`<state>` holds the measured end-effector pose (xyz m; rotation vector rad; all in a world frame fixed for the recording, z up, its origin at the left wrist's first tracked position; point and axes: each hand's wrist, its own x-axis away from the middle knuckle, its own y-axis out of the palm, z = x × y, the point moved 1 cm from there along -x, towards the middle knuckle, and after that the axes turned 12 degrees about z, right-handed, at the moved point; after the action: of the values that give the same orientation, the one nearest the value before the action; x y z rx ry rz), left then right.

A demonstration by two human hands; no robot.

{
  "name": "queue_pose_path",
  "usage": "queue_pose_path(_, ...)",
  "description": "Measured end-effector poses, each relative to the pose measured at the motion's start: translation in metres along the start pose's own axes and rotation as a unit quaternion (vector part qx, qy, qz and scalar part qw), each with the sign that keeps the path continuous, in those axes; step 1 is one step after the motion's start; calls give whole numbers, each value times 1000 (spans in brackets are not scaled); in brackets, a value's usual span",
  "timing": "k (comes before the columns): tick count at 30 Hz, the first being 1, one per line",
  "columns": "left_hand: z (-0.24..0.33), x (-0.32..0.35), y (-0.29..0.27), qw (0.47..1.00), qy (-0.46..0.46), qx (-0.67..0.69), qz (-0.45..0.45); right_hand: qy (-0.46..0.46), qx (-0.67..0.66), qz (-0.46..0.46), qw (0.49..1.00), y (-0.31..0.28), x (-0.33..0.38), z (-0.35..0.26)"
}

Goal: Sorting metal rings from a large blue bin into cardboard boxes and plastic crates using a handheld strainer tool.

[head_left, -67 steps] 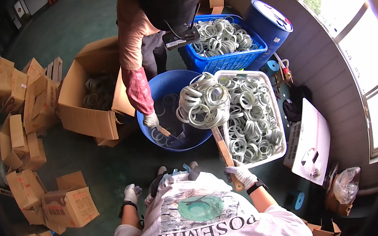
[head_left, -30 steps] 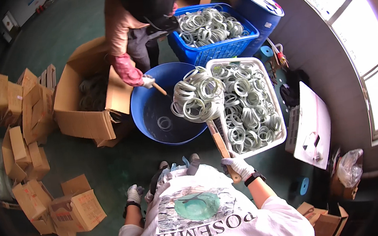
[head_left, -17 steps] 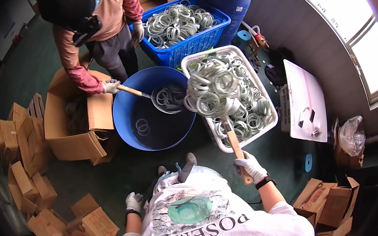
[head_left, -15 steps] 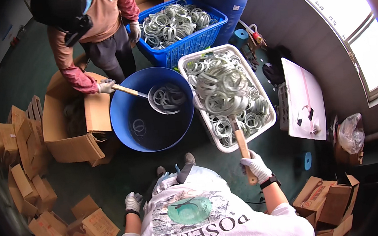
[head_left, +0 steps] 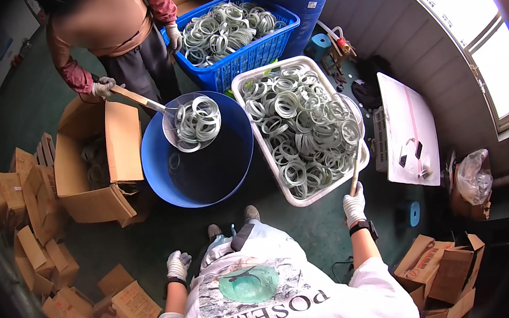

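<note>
In a white glove, my right hand point(head_left: 353, 205) is closed around the wooden handle of a skimmer point(head_left: 355, 171). The skimmer's head is tipped at the right rim of a white tub point(head_left: 292, 199), among pale rings point(head_left: 298, 109) heaped inside; its bowl is hard to make out. My left hand point(head_left: 179, 264), also gloved, hangs low beside my body with loosely bent fingers and nothing visible in it. Across from me, a co-worker's gloved hand point(head_left: 103, 87) holds another skimmer point(head_left: 167, 121) loaded with rings point(head_left: 197, 123) above a round blue tub point(head_left: 157, 188) of dark liquid.
Behind the tubs are a blue basket point(head_left: 226, 73) of rings and a blue drum point(head_left: 299, 16). An open cardboard box point(head_left: 88, 201) stands left of the round tub, with more cartons point(head_left: 131, 309) around. A white board point(head_left: 409, 127) leans at the right, near the wall.
My right hand moved right and forward; the skimmer, full of rings above the white tub before, is now tipped at its right rim. The co-worker's skimmer rose with rings and moved left.
</note>
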<state>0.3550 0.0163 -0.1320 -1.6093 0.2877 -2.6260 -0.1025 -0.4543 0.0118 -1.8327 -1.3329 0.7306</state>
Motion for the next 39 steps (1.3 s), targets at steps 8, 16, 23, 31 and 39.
queue_pose_path(8,0,-3,-19,999,-15,-14,26,53,-94,73,991,4,0,-23)
queue_pose_path(16,-8,-24,-22,999,-38,-10,8,0,-123,111,986,-2,10,18)
queue_pose_path(23,7,-19,-21,999,-1,-41,-2,101,-279,-15,955,-46,73,-29)
queue_pose_path(31,2,-33,-29,998,-17,-62,23,131,-379,-172,900,-77,134,-94)
queue_pose_path(39,-16,-14,-19,1000,-8,-7,26,185,-334,-371,846,-60,150,-116)
